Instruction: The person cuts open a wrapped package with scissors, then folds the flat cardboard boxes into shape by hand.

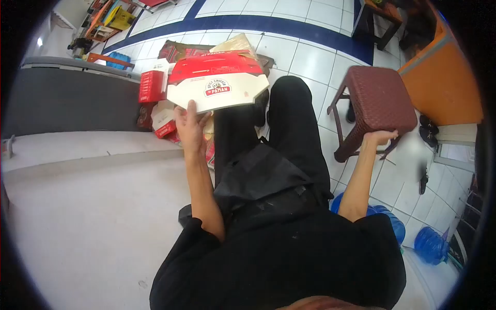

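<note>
My left hand (191, 129) grips the near edge of flat, folded cardboard food boxes (243, 89) in red and cream, its thumb on top and its other fingers underneath. A round chicken logo with "PAMAN" is printed on the top one. How many are in the stack I cannot tell. Off to the right, my right hand (380, 136) is at the near edge of a brown woven-pattern plastic stool (382, 95), fingers curled against the rim and partly hidden. Below the left hand, more red and cream boxes (164, 121) lie in a pile.
A long white surface (93, 217) with a grey panel (88, 98) runs along my left. Blue water bottles (431, 245) stand at the lower right. An orange counter (439, 77) is beyond the stool. White floor tiles (305, 57) have a dark blue stripe. Dark shoes (428, 130) lie at right.
</note>
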A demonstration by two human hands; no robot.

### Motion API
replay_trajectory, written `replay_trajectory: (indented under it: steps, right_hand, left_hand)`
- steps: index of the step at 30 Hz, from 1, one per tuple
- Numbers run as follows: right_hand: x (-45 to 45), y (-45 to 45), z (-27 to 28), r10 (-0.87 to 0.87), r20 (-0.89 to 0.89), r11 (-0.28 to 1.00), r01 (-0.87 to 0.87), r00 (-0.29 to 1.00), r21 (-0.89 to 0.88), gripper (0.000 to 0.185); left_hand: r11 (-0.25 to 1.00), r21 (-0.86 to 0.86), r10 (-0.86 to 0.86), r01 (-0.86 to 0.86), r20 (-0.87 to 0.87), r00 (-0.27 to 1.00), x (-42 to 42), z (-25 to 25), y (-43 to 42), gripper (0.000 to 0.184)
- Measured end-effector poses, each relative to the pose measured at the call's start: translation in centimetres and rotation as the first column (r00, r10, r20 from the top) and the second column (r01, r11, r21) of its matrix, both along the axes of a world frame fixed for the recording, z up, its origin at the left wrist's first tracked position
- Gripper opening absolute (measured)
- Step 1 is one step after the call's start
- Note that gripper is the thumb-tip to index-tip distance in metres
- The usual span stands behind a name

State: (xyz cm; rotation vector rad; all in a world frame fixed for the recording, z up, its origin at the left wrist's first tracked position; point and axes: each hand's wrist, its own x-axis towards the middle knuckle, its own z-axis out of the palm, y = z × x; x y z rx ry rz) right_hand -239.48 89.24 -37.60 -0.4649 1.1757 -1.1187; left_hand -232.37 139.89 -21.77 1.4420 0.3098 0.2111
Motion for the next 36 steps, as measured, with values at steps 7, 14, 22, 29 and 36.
replay_trajectory:
  steps: [7,14,22,29,36]
  right_hand:
    - [8.0,-2.4,7.4,0.463,0.21,0.831,-0.34,0.861,-0.44,0.075]
    - [19.2,-1.9,17.9,0.67,0.152,0.661,-0.491,0.727,-0.568,0.06]
    - [23.3,2.3,1.0,0.815,0.215,0.579,-0.743,0.538,-0.336,0.061]
    - [16.9,11.3,-14.1,0.877,0.224,0.415,-0.905,0.425,0.094,0.074]
    - [13.7,10.9,-17.4,0.84,-0.538,0.161,-0.98,0.073,0.118,0.066]
  left_hand:
    - [0.988,-0.106,-0.107,0.11,0.035,0.994,2.9,-0.9,1.4,0.037]
    - [0.987,-0.158,-0.032,0.041,0.059,0.998,5.6,-1.3,3.3,0.044]
    - [0.992,0.043,0.115,-0.121,0.112,0.987,3.8,-0.4,3.4,0.042]
    - [0.995,0.1,0.013,-0.025,0.12,0.993,5.1,-1.3,5.8,0.037]
    - [0.983,0.183,0.013,-0.022,0.047,0.999,5.9,-1.0,-0.8,0.042]
